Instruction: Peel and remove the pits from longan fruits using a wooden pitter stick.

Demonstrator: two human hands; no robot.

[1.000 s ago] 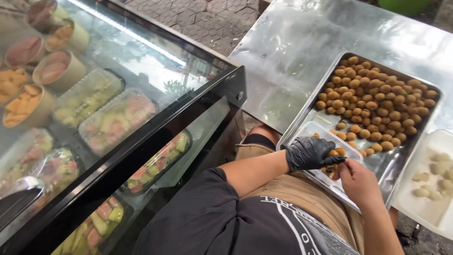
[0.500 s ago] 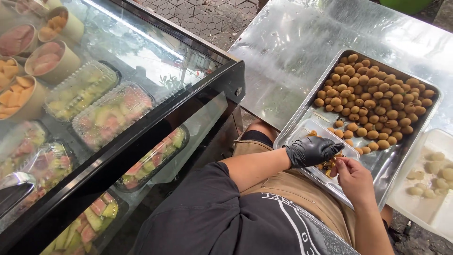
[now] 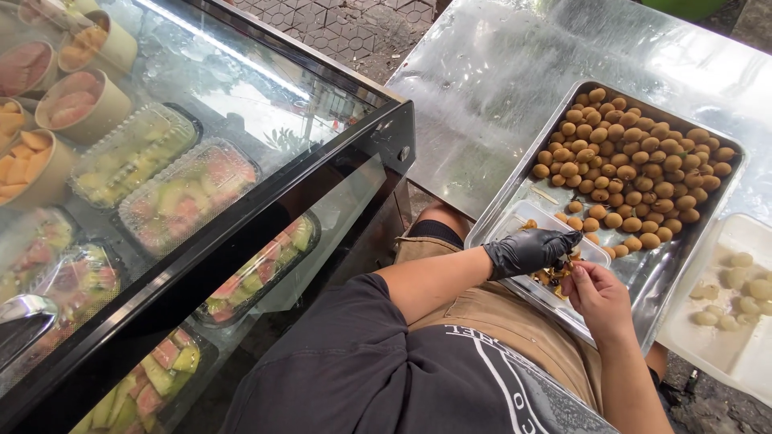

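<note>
Both hands meet at lower right of centre, over a clear tub (image 3: pixel 515 221) set in the near corner of a metal tray (image 3: pixel 515 189). The left hand (image 3: pixel 527 251), in a black glove, is curled shut with its fingertips pinched on a small fruit (image 3: pixel 572 255); the bare right hand (image 3: pixel 599 297) is brought up against it, fingers bent toward the same fruit, though whether it grips is not visible. The fruit is judged light, round and thin-shelled: brittle skin, soft and slippery flesh inside, so hold it lightly at the sides with the fingertips. Brown shell scraps (image 3: pixel 553 277) lie in the tub beneath. Counts: one tray, carrying a heap of brown fruit (image 3: pixel 635 165) too numerous to count; one white tray (image 3: pixel 728 354) at right with about ten pale peeled fruit (image 3: pixel 740 281); one glass case (image 3: pixel 241 96) at left holding several cups and lidded boxes of cut fruit.
</note>
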